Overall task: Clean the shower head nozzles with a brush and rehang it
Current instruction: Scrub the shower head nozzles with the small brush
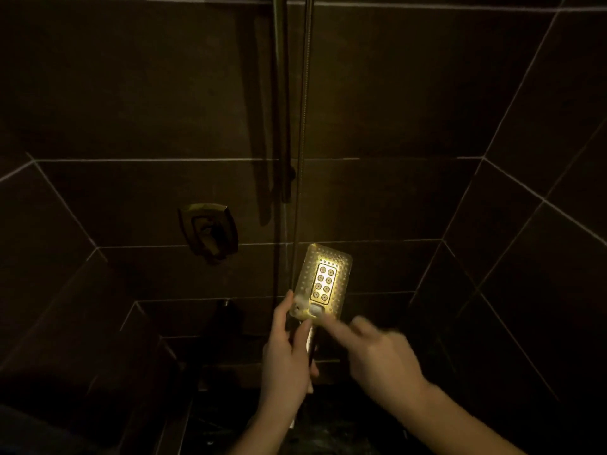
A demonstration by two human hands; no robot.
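Though the shower stall is very dim, the head view lets a few things be counted: one shower head (323, 282), two hands, one hose (303, 142), one vertical rail (281, 100) and one wall valve handle (210, 233). On the shower head's face sit eight round nozzles in two columns of four, inside a pale rectangular panel ringed by many tiny dots too small to count. Its rectangular gold face has rounded corners, tilts up toward the camera and catches the only bright light, low in the middle of the view before the dark tiled wall (410, 110). The left hand (285, 356) grips the handle below the face, thumb up along its left edge. The right hand (382, 353) is motion-blurred; its fingers reach toward the face's lower edge, where something small and pale shows, but whether it pinches a brush I cannot tell. Both forearms are cut off by the bottom edge, and the lower left corner is lost in shadow.
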